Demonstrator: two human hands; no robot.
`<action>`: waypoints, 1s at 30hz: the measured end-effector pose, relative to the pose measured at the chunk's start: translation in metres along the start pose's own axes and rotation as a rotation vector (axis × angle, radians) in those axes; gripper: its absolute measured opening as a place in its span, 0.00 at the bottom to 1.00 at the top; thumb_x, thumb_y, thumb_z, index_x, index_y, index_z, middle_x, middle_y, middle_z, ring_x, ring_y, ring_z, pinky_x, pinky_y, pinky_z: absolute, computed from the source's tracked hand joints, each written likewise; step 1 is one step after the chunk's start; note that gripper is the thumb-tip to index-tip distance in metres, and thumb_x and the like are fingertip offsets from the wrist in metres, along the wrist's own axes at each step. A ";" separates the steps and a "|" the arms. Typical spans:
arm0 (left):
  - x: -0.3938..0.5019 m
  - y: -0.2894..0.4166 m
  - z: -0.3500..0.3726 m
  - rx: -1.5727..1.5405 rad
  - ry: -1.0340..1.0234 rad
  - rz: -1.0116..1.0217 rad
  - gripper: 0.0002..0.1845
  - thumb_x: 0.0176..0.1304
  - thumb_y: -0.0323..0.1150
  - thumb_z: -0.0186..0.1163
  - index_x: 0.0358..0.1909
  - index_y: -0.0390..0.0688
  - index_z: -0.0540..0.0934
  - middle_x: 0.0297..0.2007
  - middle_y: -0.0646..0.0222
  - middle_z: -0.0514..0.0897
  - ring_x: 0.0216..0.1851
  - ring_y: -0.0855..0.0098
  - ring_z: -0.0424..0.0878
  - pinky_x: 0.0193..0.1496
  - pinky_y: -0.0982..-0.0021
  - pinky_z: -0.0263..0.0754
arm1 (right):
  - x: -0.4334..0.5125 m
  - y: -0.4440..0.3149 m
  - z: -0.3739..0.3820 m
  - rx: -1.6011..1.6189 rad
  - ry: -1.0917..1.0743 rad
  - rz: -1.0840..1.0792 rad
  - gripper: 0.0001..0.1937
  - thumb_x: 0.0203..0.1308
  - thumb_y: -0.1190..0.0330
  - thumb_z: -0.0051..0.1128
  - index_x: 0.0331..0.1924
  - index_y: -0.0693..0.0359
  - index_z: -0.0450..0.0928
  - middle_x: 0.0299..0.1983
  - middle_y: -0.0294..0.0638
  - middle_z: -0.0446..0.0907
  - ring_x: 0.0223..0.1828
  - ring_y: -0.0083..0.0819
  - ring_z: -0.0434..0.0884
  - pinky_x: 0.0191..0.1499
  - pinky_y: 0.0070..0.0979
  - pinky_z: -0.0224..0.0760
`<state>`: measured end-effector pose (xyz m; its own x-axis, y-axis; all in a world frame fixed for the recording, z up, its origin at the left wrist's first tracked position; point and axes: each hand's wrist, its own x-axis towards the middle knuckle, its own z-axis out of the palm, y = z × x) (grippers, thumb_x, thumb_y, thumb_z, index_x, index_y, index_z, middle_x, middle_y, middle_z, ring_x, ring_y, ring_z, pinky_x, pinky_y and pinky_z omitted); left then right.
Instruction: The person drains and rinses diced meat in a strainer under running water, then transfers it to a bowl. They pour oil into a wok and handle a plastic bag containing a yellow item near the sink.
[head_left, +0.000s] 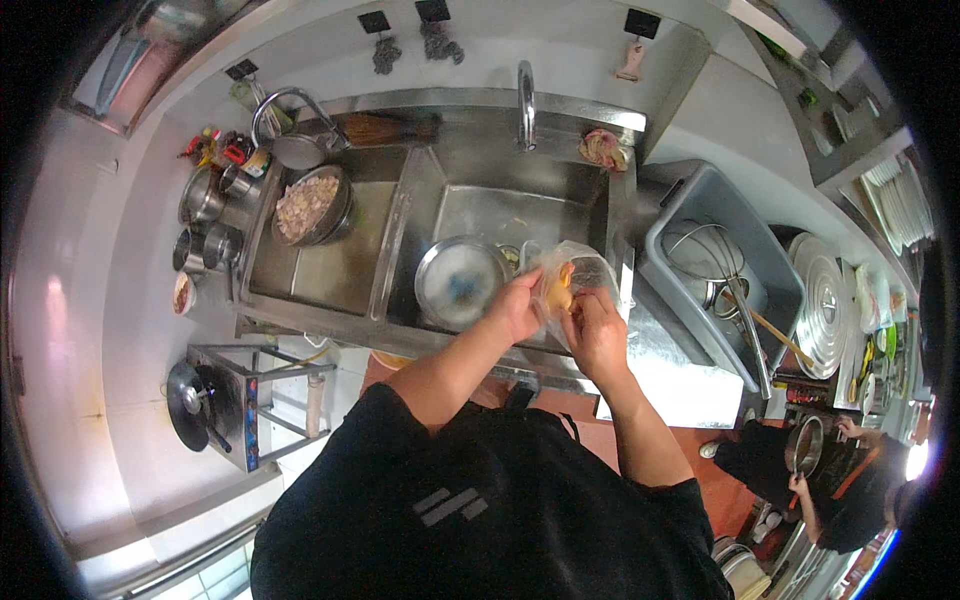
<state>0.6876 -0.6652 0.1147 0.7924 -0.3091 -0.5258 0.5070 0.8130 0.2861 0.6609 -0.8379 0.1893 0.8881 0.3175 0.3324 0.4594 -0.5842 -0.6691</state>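
Over the front of the right sink basin (525, 214), a clear plastic bag (596, 266) is held between my two hands. My left hand (517, 306) grips the bag's left side. My right hand (598, 330) has its fingers curled at the bag, against a yellow-orange piece of food (559, 295), perhaps poultry. I cannot tell whether those fingertips are inside the bag or on its outside. Left of my hands, a round metal bowl (459, 277) with cloudy whitish liquid rests in the basin. Behind the bag the sink drain (510, 257) is partly hidden.
A metal bowl of diced pale meat (307, 202) stands in the left basin. A chrome faucet (526, 105) overhangs the right one. At right is a grey plastic tub (724, 187) with strainers. Further right, a person (847, 480) holds a pan. A wok (187, 405) sits lower left.
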 end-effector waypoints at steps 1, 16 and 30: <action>-0.002 0.003 0.000 -0.019 -0.037 0.000 0.22 0.82 0.43 0.46 0.64 0.39 0.78 0.59 0.63 0.85 0.59 0.64 0.83 0.67 0.60 0.74 | 0.000 -0.002 -0.001 0.001 -0.004 -0.048 0.11 0.57 0.74 0.71 0.39 0.65 0.77 0.41 0.46 0.80 0.33 0.45 0.83 0.36 0.37 0.78; 0.022 0.011 -0.028 -0.144 -0.049 0.025 0.18 0.73 0.36 0.56 0.58 0.37 0.81 0.53 0.60 0.87 0.53 0.62 0.85 0.61 0.63 0.80 | 0.010 0.011 -0.029 1.180 0.305 0.570 0.15 0.70 0.78 0.56 0.58 0.70 0.79 0.44 0.43 0.87 0.36 0.25 0.86 0.36 0.21 0.81; 0.072 -0.022 -0.080 1.293 0.360 -0.069 0.35 0.75 0.59 0.56 0.73 0.47 0.69 0.67 0.61 0.76 0.65 0.57 0.77 0.61 0.52 0.77 | 0.021 0.072 0.012 1.597 0.077 1.021 0.18 0.73 0.63 0.52 0.61 0.62 0.75 0.46 0.40 0.83 0.32 0.26 0.82 0.28 0.22 0.75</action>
<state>0.7060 -0.6661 0.0068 0.7211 -0.0219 -0.6925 0.6546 -0.3059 0.6913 0.7129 -0.8646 0.1404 0.7909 0.2896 -0.5390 -0.5742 0.6557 -0.4902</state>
